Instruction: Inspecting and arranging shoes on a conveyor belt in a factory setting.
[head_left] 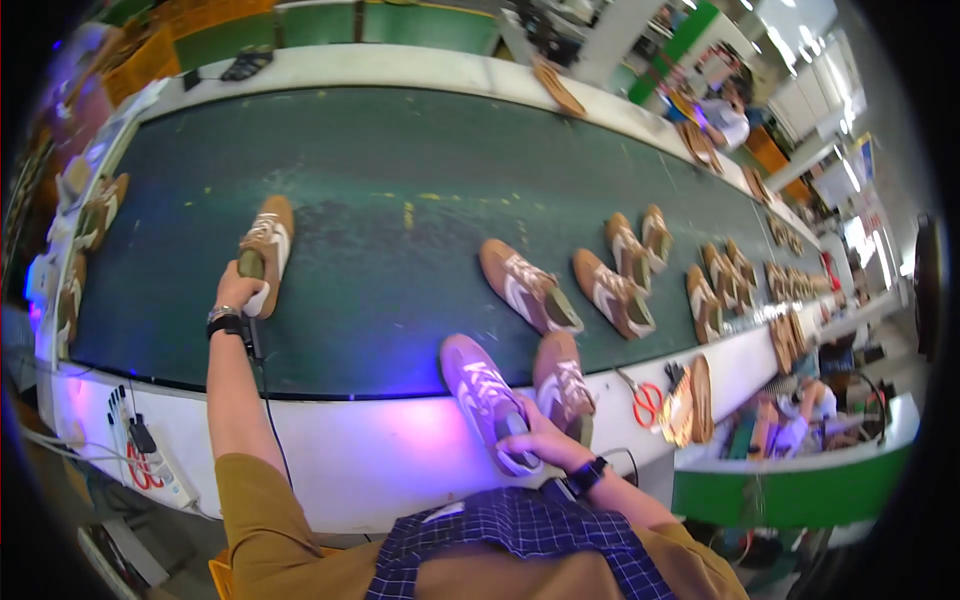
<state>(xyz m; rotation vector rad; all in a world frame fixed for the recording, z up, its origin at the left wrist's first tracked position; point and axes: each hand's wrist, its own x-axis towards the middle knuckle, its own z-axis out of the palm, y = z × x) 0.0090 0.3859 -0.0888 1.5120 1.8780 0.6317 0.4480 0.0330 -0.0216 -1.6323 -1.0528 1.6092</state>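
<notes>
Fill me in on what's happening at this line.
A person is handling two shoes at once. The left hand holds a tan shoe by its heel end on the green belt. The right hand grips a purple-lit shoe at the near white ledge. More shoes stand along the belt to the right.

Wearing left one of two side-by-side fisheye cameras on my head. Lens looking down and forward, upright, facing across flat, dark green belt (370, 150). Navy, white-checked cloth apron (520, 525) lying nearest, filling bottom middle. My bare left hand (238, 288) and bare right hand (543, 438) showing close beyond. Belt stretching away, narrowing toward far right. Wide lens bowing long, smooth white ledge (340, 440) into curve.
</notes>
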